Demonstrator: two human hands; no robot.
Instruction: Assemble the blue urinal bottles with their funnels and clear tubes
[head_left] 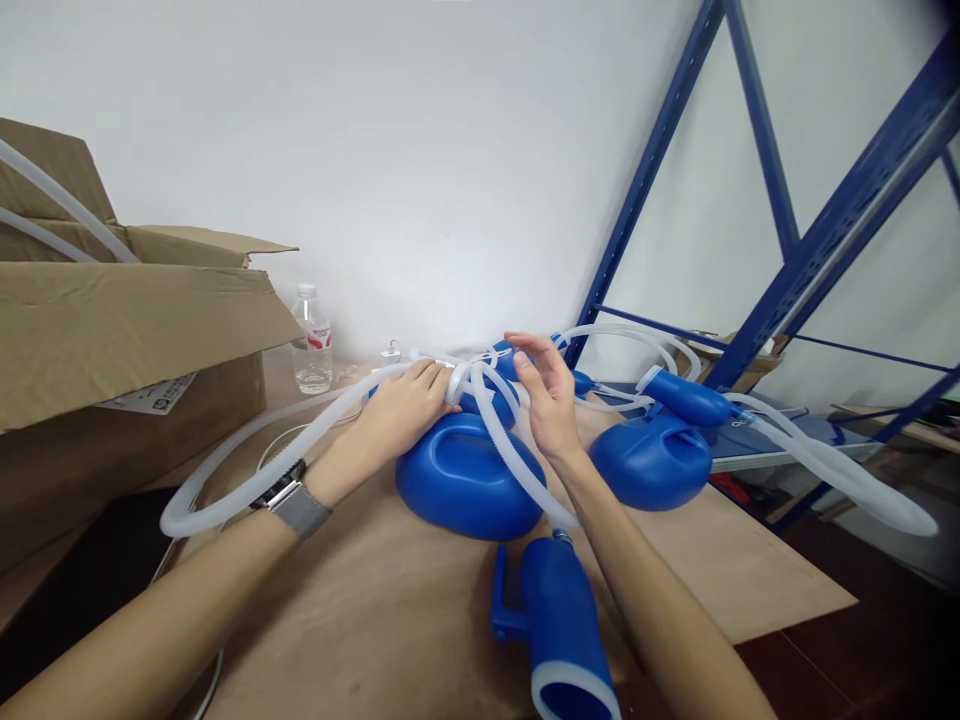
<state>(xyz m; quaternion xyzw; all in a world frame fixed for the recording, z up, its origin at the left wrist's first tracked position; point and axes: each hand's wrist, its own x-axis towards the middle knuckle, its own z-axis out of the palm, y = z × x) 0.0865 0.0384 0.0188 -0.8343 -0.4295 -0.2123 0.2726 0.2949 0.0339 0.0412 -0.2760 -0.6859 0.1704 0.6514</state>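
Observation:
My left hand (409, 405) lies closed over a translucent white hose (315, 430), which loops out to the left; its fingertips reach a white collar (456, 384) above a blue plastic jug (469, 485). What lies under the palm is hidden. Fingers loosely curved and thumb apart, my right hand (547, 395) is raised just right of the collar and holds nothing visible. Another ribbed white hose (510, 445) bends down between the hands toward a blue handled funnel-like piece (562, 620) with a white rim, lying at the table's front.
A second blue jug (651, 462) with a blue spout piece (686, 395) and hose stands right. An open cardboard box (135, 310) fills the left, beside a water bottle (311, 345). Blue shelf posts (652, 150) rise behind. The wooden table (337, 620) ends at the right.

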